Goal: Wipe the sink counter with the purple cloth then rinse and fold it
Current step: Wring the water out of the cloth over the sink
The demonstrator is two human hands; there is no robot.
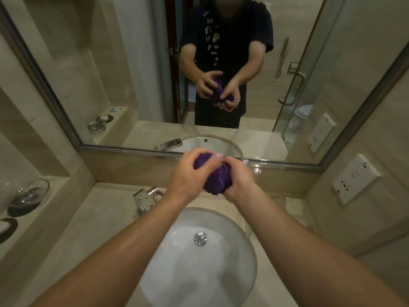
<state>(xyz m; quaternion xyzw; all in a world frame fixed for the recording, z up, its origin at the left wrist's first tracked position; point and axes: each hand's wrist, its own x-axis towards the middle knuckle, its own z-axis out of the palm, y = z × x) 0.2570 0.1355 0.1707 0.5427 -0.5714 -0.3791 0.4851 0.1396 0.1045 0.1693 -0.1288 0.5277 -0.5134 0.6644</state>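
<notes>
Fingers of L hand [183, 173] and R hand [238, 181] curled tight round bunched purple cloth [213, 177], held between both above white sink basin [177, 240], w/ chrome faucet [147, 197] just left; forearms wet. Beige counter [97, 220] around basin; mirror [132, 63] behind.

Both hands [187, 173] [240, 181] gripping bunched purple cloth [215, 179], above sink [232, 269]

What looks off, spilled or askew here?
Nothing stands out. Both hands, left hand and right hand, grip the bunched purple cloth above the white oval sink basin; droplets there fit rinsing.
</notes>
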